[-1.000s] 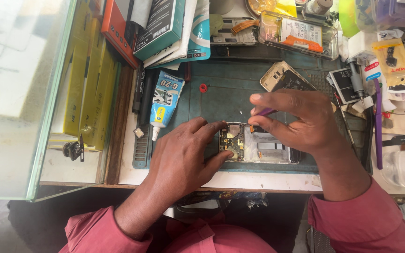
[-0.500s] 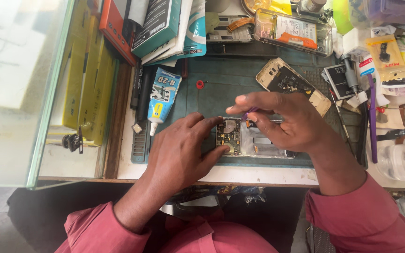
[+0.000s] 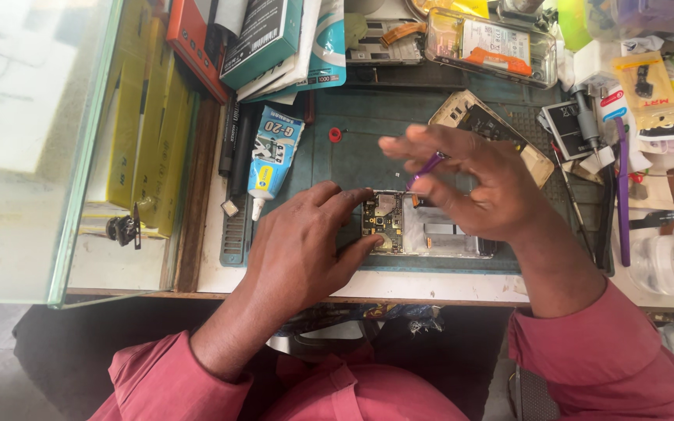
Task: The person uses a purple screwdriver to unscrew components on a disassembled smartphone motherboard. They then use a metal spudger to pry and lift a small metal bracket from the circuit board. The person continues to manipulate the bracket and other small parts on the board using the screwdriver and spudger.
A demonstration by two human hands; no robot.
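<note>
An opened phone [image 3: 427, 226], its circuit board bared, lies on a green mat [image 3: 352, 148] at the near edge of the surface. The left hand [image 3: 302, 245] lies flat, its fingertips pinning the phone's left end; no closed grip. The right hand [image 3: 470, 183] arches above, thumb and forefinger pinching a slim purple tool [image 3: 428, 166], other fingers splayed. Beyond that grip, a clear plastic case [image 3: 493, 47] holds an orange-labelled part; left of it lies a glue tube [image 3: 273, 152].
</note>
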